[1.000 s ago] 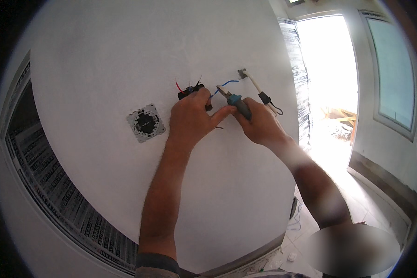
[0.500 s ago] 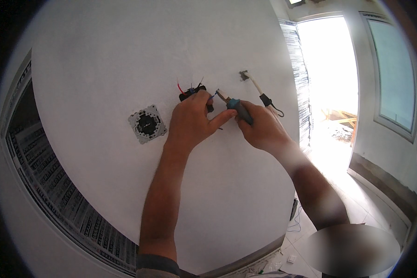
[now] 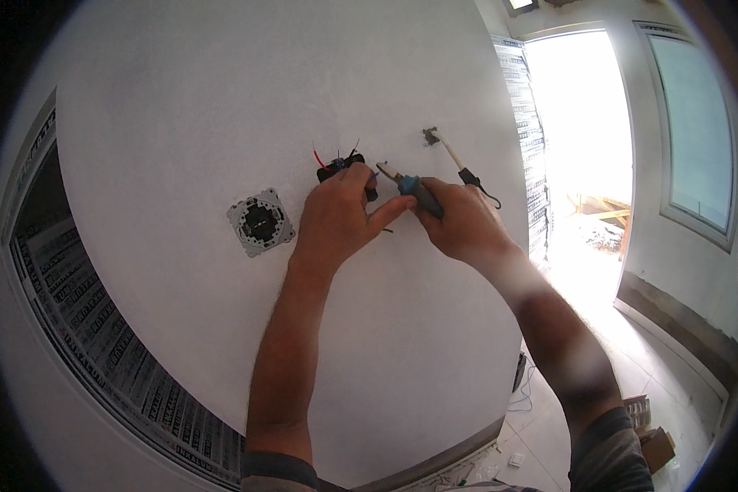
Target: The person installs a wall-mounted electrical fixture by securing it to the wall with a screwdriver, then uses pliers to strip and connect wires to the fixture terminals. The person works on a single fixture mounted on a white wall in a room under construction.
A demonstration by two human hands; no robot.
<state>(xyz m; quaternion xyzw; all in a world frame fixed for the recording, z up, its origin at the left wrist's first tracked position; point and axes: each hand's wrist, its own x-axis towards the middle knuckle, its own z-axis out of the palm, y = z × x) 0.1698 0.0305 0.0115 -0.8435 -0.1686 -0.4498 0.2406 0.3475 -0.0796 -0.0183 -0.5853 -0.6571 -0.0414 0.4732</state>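
Observation:
My right hand (image 3: 463, 221) is closed round pliers (image 3: 422, 197) with blue and dark grey handles. Their metal jaws point up and left, just right of a short blue wire (image 3: 375, 175). My left hand (image 3: 336, 213) pinches that wire in front of a black wall box (image 3: 353, 160), whose lower part it hides. From the top of the box stick a red wire (image 3: 318, 158) and thin dark wires. My left thumb reaches toward the pliers' handles; whether it touches them I cannot tell.
Left of my hands a grey socket insert (image 3: 261, 222) is on the white wall. A pale cable (image 3: 449, 149) with a black end leaves a rough hole at right. Beyond are a bright doorway (image 3: 582, 156) and a window (image 3: 701, 131). A cardboard box (image 3: 657, 450) lies on the floor.
The pliers' jaws have shifted slightly left, and less of the blue wire shows beyond my left fingers. The blurred patch over my right sleeve is gone, showing the cardboard box.

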